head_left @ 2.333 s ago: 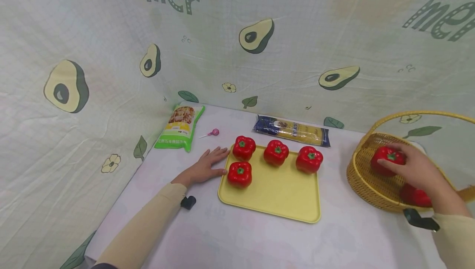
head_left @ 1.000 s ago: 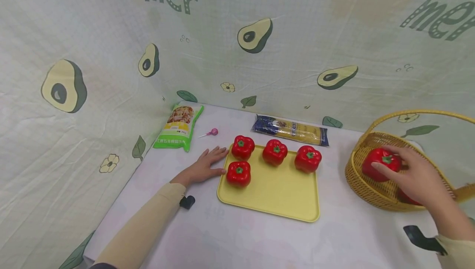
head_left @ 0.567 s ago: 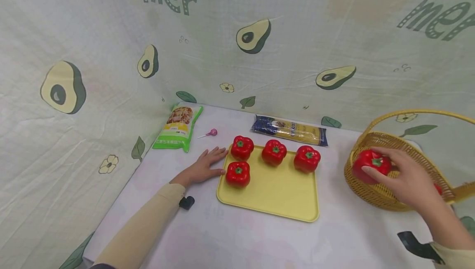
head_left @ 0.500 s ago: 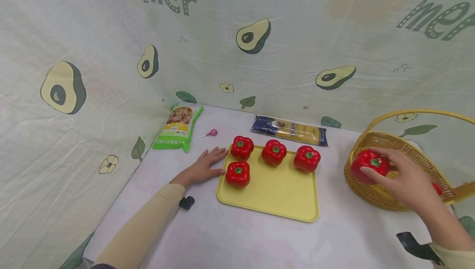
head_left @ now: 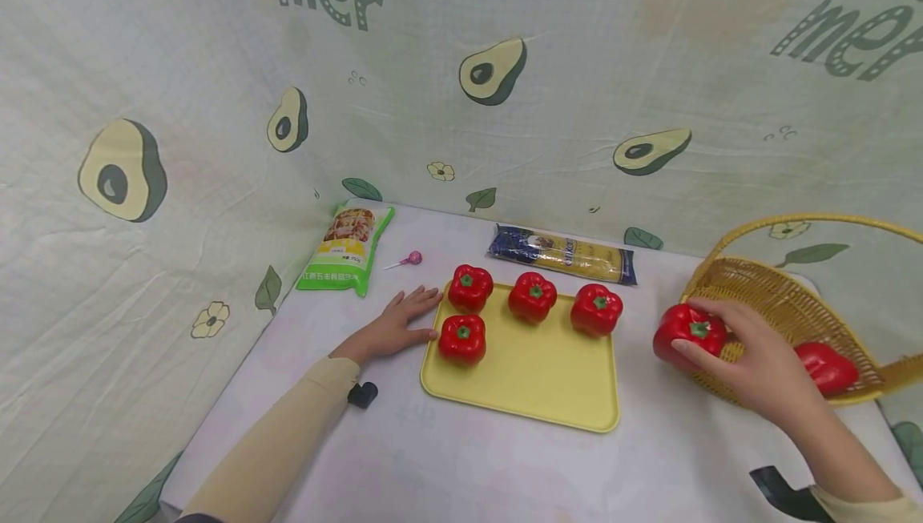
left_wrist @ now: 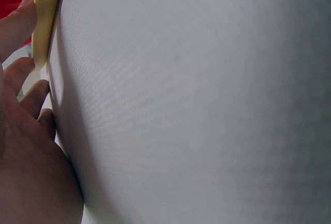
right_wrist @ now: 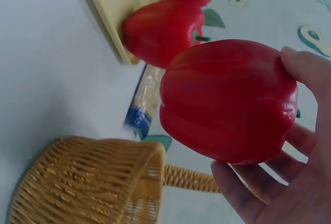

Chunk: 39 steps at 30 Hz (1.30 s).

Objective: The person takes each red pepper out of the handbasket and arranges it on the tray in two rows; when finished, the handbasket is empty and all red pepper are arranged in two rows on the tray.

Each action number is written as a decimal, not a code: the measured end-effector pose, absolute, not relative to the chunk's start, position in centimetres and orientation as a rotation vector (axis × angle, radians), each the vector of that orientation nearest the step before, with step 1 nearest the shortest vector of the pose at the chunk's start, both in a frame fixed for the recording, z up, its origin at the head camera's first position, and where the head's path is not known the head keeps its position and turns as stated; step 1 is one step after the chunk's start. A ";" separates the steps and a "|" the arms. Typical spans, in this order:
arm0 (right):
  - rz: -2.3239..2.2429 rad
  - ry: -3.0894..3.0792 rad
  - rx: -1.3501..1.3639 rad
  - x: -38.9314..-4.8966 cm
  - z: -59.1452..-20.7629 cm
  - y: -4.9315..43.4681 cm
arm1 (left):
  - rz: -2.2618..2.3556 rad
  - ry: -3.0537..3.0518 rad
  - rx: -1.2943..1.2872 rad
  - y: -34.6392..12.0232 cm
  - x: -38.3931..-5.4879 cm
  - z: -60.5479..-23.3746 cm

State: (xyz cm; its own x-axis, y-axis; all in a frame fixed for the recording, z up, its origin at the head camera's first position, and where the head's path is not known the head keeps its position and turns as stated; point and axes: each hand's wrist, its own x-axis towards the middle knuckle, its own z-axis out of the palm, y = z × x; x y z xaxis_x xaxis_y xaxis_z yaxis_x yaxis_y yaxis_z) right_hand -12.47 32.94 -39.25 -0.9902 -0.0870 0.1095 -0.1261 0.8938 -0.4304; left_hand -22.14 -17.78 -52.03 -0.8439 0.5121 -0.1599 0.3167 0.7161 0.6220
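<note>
My right hand (head_left: 760,363) grips a red bell pepper (head_left: 690,336) between thumb and fingers, at the left rim of the wicker basket (head_left: 750,287). The right wrist view shows this bell pepper (right_wrist: 227,102) close up, raised above the basket's rim. Another red pepper (head_left: 827,368) lies inside the basket. On the yellow tray (head_left: 548,379) stand several red bell peppers, among them one at its right back corner (head_left: 596,309) and one at its left side (head_left: 462,339). My left hand (head_left: 392,327) rests spread on the table, fingertips and thumb at the tray's left edge.
Behind the tray lies a blue and yellow pasta packet (head_left: 564,253). A green food bag (head_left: 349,247) and a pink lollipop (head_left: 414,257) lie at the back left. The basket's tall handle (head_left: 829,219) arches over it. A printed cloth (head_left: 404,90) hangs behind the table.
My right hand has lifted the bell pepper out of the basket and carried it left past the rim. The pepper left in the basket now shows more. My left hand stays put.
</note>
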 end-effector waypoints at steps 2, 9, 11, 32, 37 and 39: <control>0.702 -2.961 0.196 -12.3 -39.3 32.5 | 0.860 2.602 0.650 -17.8 -22.2 -52.0; 0.721 -2.956 0.252 -12.0 -39.7 31.2 | 0.870 2.603 0.647 -17.7 -22.1 -51.9; 0.734 -2.954 0.263 -11.9 -39.9 30.8 | 0.875 2.603 0.647 -17.7 -22.1 -52.0; 0.789 -3.011 0.353 -11.9 -41.5 27.2 | 0.856 2.603 0.637 -17.8 -22.1 -52.1; 0.828 -3.034 0.377 -12.0 -42.2 26.2 | 0.854 2.606 0.640 -17.8 -22.2 -52.1; 0.842 -3.040 0.387 -12.0 -42.4 25.8 | 0.858 2.605 0.642 -17.8 -22.2 -52.1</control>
